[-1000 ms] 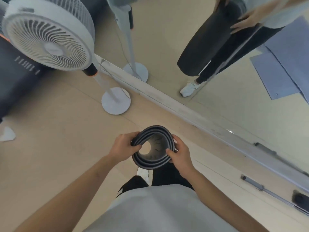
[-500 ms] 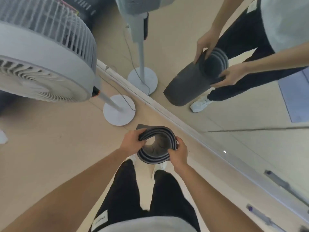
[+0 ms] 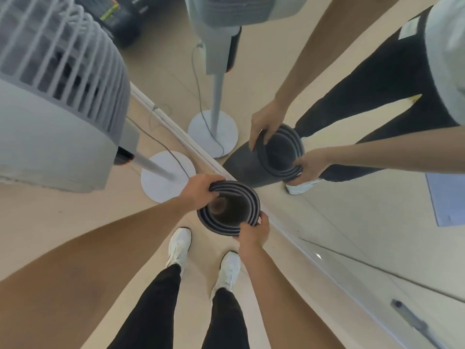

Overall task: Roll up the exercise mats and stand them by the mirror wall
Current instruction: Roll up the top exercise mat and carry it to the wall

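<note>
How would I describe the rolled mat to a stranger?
Follow the mirror wall to its bottom edge. There, beside the white fan base, the left hand and right hand hold a rolled mat upright. Its dark grey spiral end differs from the white things nearby.

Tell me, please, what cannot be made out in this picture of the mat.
Head view:
rolled mat: lower end hidden by its own rim; floor contact unclear.
fan: head cut off by top and left edges.
dark machine: mostly hidden behind the fan, label blurred.
blue mat in the mirror: cut off by right edge.
</note>
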A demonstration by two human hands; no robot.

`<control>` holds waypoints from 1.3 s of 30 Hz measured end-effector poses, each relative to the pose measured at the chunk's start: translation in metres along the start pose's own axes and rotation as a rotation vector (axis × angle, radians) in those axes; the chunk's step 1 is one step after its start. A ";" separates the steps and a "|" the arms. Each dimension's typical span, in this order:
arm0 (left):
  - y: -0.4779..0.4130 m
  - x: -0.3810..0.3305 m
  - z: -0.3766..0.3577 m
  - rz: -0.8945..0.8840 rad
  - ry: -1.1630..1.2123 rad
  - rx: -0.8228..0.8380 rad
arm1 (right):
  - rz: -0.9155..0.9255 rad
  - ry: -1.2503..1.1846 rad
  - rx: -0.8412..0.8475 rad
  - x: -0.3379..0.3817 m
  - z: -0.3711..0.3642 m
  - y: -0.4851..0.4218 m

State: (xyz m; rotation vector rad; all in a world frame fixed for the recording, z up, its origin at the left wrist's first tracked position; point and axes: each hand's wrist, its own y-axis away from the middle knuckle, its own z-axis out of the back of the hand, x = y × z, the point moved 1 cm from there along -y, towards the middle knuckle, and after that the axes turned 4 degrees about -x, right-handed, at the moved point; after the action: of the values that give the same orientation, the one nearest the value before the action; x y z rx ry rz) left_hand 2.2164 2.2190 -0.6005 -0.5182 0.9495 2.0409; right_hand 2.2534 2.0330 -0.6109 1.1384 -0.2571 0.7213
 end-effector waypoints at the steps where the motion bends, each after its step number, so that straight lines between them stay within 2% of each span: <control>1: -0.006 0.002 0.000 0.003 -0.004 -0.009 | -0.029 -0.033 0.001 -0.002 -0.004 -0.003; 4: -0.020 0.009 -0.004 0.049 0.021 -0.063 | -0.057 -0.069 0.033 -0.007 -0.016 -0.010; 9: -0.024 0.021 -0.007 0.172 0.027 -0.149 | -0.036 0.019 0.143 0.003 -0.026 -0.029; 14: 0.009 0.035 -0.009 0.407 0.240 -0.243 | -0.067 0.107 0.211 0.003 -0.020 -0.042; 17: 0.032 0.032 -0.012 0.486 0.357 -0.267 | -0.013 0.170 0.242 0.003 -0.011 -0.040; 20: 0.057 0.022 -0.007 0.488 0.421 -0.269 | 0.116 0.331 0.285 0.006 0.009 -0.030; 26: 0.147 0.009 -0.001 0.529 0.499 -0.227 | 0.193 0.503 0.418 0.000 0.080 0.025; 31: 0.223 -0.029 0.001 0.560 0.622 -0.221 | 0.381 0.724 0.498 -0.018 0.150 0.087; 35: 0.268 -0.073 -0.003 0.467 0.630 -0.094 | 0.528 0.860 0.524 -0.030 0.205 0.137; 39: 0.305 -0.108 -0.013 0.287 0.507 0.192 | 0.524 0.909 0.432 -0.050 0.259 0.175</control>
State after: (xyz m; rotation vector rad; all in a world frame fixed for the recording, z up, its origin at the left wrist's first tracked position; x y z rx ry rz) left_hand 2.0343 2.0362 -0.4058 -0.8571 1.5812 2.0747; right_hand 2.1468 1.8212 -0.4006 1.0304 0.4102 1.7393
